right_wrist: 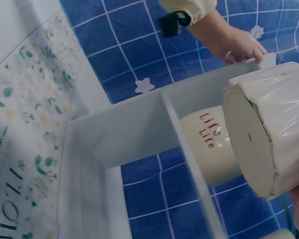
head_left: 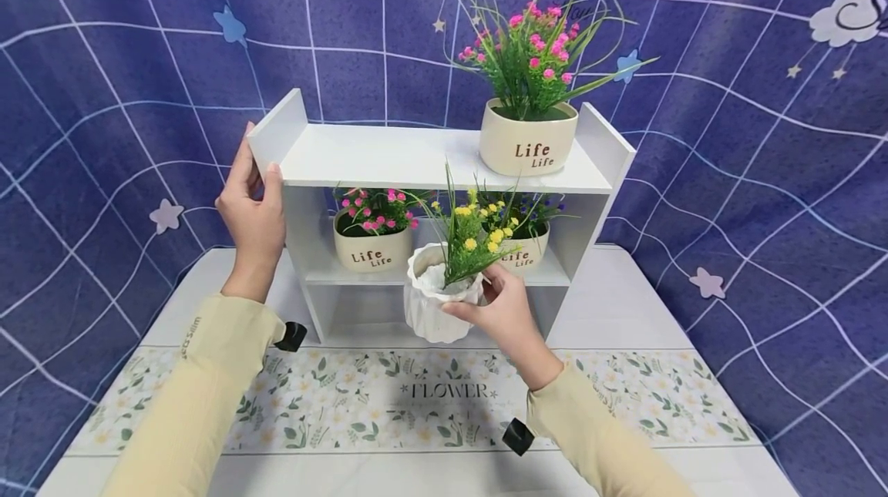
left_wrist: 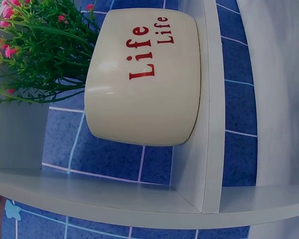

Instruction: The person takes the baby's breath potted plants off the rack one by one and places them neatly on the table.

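Holding white ribbed pot (head_left: 435,304) in right hand (head_left: 501,310), left hand (head_left: 253,208) gripping shelf (head_left: 388,154)

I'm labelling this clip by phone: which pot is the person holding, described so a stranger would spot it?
Find the white shelf unit on the table. In front of its lower shelf, the right hand holds a white ribbed pot with yellow flowers. The others are smooth cream pots marked "Life".

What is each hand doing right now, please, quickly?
Left hand: grips the left side panel of the white shelf.
Right hand: holds the white ribbed pot of yellow flowers, lifted off the table.
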Action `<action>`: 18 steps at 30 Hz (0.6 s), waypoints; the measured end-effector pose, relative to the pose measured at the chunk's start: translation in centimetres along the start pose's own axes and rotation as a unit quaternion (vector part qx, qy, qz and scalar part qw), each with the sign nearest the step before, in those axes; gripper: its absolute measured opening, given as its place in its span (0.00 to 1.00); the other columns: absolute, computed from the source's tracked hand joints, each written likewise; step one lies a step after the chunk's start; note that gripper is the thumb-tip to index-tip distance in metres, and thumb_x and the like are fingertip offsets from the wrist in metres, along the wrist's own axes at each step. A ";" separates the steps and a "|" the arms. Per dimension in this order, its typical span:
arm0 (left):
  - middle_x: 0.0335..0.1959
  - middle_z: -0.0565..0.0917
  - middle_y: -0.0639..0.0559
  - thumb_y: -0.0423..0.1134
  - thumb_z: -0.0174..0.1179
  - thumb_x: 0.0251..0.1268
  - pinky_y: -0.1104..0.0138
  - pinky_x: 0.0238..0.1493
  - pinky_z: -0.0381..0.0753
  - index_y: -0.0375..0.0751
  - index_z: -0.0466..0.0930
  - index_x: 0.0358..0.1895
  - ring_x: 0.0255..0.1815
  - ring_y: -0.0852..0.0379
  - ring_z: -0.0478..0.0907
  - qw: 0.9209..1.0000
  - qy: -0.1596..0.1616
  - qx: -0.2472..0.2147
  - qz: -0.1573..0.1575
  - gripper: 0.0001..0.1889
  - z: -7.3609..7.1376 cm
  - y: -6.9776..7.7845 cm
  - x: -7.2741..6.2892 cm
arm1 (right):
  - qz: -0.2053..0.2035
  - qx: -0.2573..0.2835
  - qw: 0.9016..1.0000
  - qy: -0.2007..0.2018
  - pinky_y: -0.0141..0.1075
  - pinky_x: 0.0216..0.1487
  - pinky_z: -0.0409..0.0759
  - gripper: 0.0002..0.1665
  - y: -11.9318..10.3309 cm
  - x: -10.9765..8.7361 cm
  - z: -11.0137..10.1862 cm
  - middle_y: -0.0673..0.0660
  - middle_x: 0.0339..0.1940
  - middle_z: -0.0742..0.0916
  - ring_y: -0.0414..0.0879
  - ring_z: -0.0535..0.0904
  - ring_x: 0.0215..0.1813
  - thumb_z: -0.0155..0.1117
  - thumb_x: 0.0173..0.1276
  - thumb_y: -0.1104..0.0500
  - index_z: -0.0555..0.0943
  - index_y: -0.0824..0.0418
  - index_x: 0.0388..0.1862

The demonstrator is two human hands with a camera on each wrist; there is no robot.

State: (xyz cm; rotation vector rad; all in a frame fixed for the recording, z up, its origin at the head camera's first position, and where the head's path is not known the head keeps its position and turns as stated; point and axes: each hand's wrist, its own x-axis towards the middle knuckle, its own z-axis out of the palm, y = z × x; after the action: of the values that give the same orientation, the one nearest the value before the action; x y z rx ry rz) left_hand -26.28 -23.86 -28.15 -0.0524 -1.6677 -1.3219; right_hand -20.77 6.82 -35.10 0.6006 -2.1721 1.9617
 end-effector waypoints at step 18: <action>0.66 0.76 0.51 0.31 0.51 0.68 0.70 0.63 0.76 0.51 0.69 0.69 0.63 0.59 0.77 1.000 0.001 0.016 -0.004 0.26 0.1 0.9 -0.3 | 0.016 0.006 1.000 0.012 0.26 0.58 0.79 0.39 3.4 -1.5 0.7 0.67 0.56 0.82 0.43 0.81 0.55 0.80 0.45 0.65 0.77 0.70 0.59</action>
State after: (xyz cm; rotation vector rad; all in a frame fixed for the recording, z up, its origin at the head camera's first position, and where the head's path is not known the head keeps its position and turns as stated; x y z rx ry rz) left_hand -25.68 -23.24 -27.71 -0.0255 -1.6886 -1.2999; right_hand -20.60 6.69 -38.86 0.5444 -2.1692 1.9893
